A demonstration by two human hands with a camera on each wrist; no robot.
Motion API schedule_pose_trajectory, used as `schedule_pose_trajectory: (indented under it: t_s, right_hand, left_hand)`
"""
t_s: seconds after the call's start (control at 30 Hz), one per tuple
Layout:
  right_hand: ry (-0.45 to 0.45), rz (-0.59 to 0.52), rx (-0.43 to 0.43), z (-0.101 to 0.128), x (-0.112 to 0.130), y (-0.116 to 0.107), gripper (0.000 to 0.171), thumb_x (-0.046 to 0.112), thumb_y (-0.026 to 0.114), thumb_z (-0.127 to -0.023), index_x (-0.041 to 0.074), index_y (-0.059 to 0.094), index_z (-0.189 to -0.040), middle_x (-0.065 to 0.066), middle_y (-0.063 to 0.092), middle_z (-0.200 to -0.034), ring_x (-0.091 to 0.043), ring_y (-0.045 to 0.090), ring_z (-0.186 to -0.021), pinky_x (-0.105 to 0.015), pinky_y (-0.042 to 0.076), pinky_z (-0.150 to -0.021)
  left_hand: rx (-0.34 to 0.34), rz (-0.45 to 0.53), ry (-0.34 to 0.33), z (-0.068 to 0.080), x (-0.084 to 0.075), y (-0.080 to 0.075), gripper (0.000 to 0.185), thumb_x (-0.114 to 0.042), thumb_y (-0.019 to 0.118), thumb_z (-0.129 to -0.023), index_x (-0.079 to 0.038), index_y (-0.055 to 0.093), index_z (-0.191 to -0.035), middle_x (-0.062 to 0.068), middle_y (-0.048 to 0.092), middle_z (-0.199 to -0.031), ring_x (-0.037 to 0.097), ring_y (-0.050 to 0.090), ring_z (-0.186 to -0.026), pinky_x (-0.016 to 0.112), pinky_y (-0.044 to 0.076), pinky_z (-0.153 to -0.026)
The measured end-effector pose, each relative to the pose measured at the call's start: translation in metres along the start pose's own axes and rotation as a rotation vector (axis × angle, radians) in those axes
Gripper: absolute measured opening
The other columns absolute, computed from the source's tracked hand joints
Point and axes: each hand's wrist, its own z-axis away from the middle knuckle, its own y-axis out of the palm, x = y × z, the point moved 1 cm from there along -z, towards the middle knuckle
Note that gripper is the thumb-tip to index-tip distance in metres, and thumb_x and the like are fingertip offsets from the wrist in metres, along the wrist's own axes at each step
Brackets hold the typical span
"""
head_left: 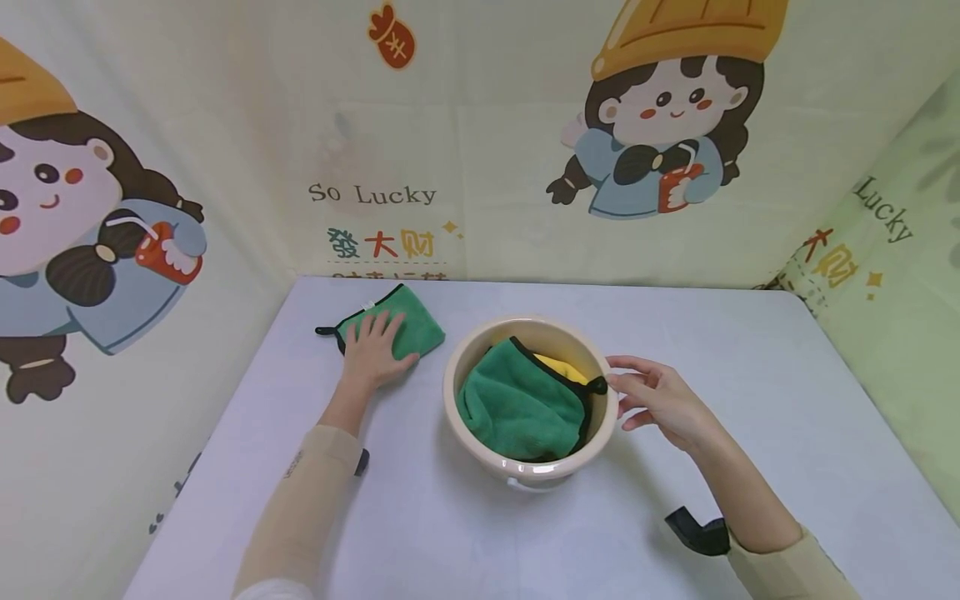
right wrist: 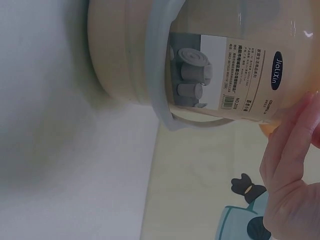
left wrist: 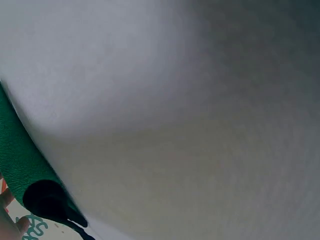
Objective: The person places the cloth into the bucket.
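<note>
A beige bucket (head_left: 455, 417) stands on the table with a green cloth (head_left: 517, 408) bunched inside it. The cloth has black edging, a black loop and a yellow patch showing. My right hand (head_left: 663, 404) is at the bucket's right rim, its fingertips touching the outside; the right wrist view shows the fingers (right wrist: 287, 145) laid along the labelled wall. A second green cloth (head_left: 420, 329), flat and black-edged, lies to the left of the bucket. On it rests my left hand (head_left: 372, 350), palm down with fingers spread. The left wrist view catches just the cloth's edge (left wrist: 22, 155).
A white table (head_left: 750, 375) bears everything, with printed cartoon fabric (head_left: 510, 167) hanging behind it and at both sides. The bucket's pale handle (right wrist: 160, 65) hangs down along its wall. A dark strap (head_left: 697, 533) sticks out at the right sleeve.
</note>
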Motion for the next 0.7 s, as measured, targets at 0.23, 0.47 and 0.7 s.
schedule_pose_trajectory:
  t_s: [0.23,0.47,0.7]
  right_hand:
    - [0.002,-0.002,-0.001,0.0002,-0.0001,0.0,0.055,0.024,0.059,-0.089,-0.002,0.038,-0.133,0.002,0.065,-0.088,-0.013,0.061,-0.063,-0.029,0.054,-0.055]
    - [-0.002,0.001,0.0,0.0003,0.0003,-0.0001,0.055,0.025,0.06,-0.089,-0.002,0.039,-0.133,0.001,0.065,-0.088,-0.013,0.061,-0.063,-0.029,0.054,-0.055]
    - [-0.01,0.001,0.005,-0.0002,-0.0001,-0.0005,0.055,0.024,0.059,-0.089,-0.002,0.038,-0.133,0.002,0.066,-0.088,-0.014,0.061,-0.063,-0.029,0.054,-0.055]
  left_hand:
    - [0.067,0.007,-0.02,-0.0019,0.0044,0.0044,0.08,-0.058,0.049,-0.082,-0.015,0.024,-0.144,0.015,0.021,-0.147,0.038,0.016,-0.134,0.06,0.01,-0.105]
    - [0.133,0.021,-0.051,-0.0054,0.0082,0.0082,0.081,-0.06,0.047,-0.082,-0.015,0.022,-0.145,0.017,0.02,-0.147,0.041,0.014,-0.133,0.062,0.008,-0.105]
    - [0.184,0.038,-0.064,-0.01,0.009,0.0088,0.082,-0.059,0.048,-0.082,-0.014,0.022,-0.145,0.018,0.019,-0.147,0.042,0.013,-0.133,0.062,0.006,-0.105]
